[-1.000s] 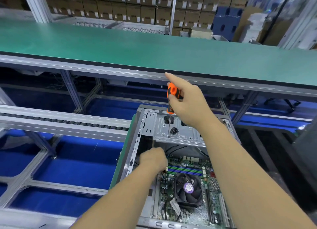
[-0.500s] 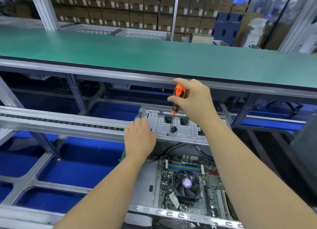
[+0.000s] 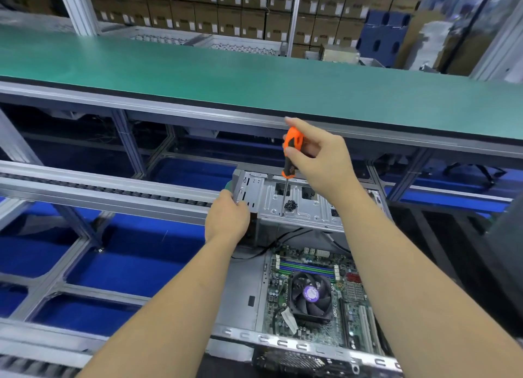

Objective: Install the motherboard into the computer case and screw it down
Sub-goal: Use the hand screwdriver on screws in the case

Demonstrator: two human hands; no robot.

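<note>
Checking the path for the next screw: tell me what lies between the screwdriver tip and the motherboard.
In the head view, the screwdriver tip rests on the drive cage beside a screw pile. Below lie the cage's front edge and black cables, then the motherboard.

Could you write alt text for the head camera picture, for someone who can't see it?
A person's right hand holds an orange screwdriver upright, tip down on the metal drive bay of an open computer case, beside a small pile of dark screws. The left hand grips the case's edge; the motherboard lies inside.
</note>
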